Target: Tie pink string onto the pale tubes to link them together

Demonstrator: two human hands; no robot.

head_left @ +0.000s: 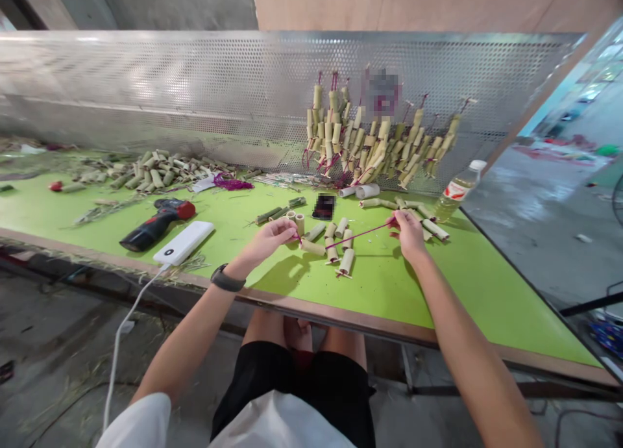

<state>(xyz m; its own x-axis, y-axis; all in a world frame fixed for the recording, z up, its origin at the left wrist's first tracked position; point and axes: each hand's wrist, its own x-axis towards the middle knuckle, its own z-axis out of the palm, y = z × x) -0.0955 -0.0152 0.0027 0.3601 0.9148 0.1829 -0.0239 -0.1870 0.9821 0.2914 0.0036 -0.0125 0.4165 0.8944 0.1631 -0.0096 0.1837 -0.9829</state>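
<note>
A dark wristband sits just behind the left hand; farther up that arm from the hand, a white short sleeve ends. The white top meets black shorts.

Along the back of the green table, a perforated metal panel stands upright, its holes catching a pale shine. Above it I see a bare grey wall beside a light brown board. The concrete floor looks dusty and littered with straw-like scraps. Off to the right the room opens out, brighter, with daylight glossing the floor.
</note>
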